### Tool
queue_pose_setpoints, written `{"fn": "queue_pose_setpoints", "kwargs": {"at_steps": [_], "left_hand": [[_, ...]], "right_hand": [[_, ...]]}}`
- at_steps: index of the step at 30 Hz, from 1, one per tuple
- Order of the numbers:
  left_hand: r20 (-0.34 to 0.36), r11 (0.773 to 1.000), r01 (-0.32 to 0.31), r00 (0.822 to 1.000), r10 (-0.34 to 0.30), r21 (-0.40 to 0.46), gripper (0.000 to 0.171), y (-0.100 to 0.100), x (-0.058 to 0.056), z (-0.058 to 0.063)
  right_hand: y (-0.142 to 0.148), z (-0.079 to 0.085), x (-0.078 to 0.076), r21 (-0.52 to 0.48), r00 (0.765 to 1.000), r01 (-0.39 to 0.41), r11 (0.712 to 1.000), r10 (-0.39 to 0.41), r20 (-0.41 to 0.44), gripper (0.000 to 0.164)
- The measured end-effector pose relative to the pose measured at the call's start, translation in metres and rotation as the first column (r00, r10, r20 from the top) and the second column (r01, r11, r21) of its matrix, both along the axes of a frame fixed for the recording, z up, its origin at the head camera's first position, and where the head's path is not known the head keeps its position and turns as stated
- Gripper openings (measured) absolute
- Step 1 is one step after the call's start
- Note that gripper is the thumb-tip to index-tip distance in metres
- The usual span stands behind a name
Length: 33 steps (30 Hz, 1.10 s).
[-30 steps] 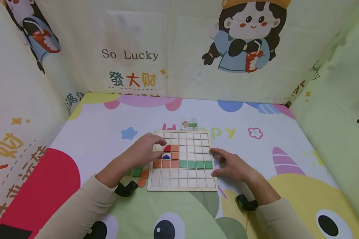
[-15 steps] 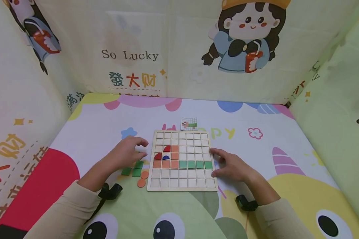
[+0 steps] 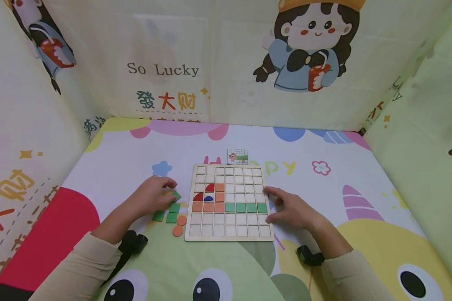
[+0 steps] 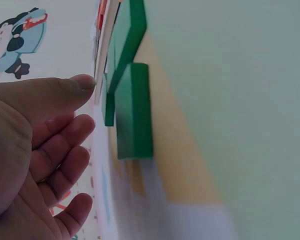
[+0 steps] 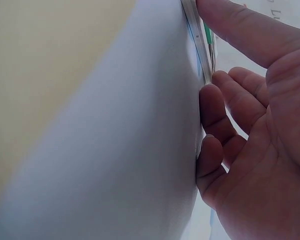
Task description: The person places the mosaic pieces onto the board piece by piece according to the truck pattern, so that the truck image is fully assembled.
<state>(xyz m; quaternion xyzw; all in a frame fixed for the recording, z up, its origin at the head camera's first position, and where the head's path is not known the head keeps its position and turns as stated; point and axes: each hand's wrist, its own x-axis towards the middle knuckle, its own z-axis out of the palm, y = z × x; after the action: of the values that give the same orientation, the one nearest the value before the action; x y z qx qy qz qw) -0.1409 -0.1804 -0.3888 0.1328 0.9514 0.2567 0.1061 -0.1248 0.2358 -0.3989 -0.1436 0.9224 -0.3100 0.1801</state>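
Note:
A wooden grid board [image 3: 230, 230] lies on the table with coral, red, blue and green pieces set in its cells. My left hand [image 3: 152, 194] is over the loose green square tiles [image 3: 171, 218] left of the board. Its thumb is close to the farthest green tile [image 3: 176, 195]; whether they touch is unclear. In the left wrist view, that hand's fingers are loosely bent near the green tiles [image 4: 135, 110]. My right hand [image 3: 295, 209] rests its thumb and fingers against the board's right edge, also visible in the right wrist view beside the board's edge [image 5: 197, 42].
Two coral discs [image 3: 178, 230] lie by the board's lower left side. A small printed pattern card [image 3: 237, 156] sits just behind the board. The patterned tablecloth [image 3: 286, 146] is bordered by printed fabric walls [image 3: 229, 96].
My left hand has left the board's red pieces and moved left and down to the loose green tiles. A red piece now shows at the board's left column. The right hand stays put.

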Motion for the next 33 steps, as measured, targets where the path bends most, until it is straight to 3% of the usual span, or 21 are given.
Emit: {"fn": "queue_pose_setpoints", "kwargs": {"at_steps": [13, 28, 33], "left_hand": [[0.000, 1.000, 0.003, 1.000, -0.003, -0.021, 0.037, -0.0011, -0.0024, -0.0036], [0.030, 1.000, -0.013, 0.999, 0.013, -0.010, 0.023, -0.0011, -0.0024, -0.0025], [0.040, 0.999, -0.029, 0.999, 0.030, -0.023, 0.029, -0.0033, -0.0038, -0.0023]], "right_hand": [[0.0006, -0.0002, 0.0003, -0.002, 1.000, -0.004, 1.000, 0.004, -0.006, 0.085], [0.0007, -0.0001, 0.0003, -0.003, 1.000, -0.007, 1.000, 0.007, -0.010, 0.085], [0.0011, -0.0004, 0.0003, -0.005, 1.000, -0.011, 1.000, 0.011, -0.013, 0.085]]}}
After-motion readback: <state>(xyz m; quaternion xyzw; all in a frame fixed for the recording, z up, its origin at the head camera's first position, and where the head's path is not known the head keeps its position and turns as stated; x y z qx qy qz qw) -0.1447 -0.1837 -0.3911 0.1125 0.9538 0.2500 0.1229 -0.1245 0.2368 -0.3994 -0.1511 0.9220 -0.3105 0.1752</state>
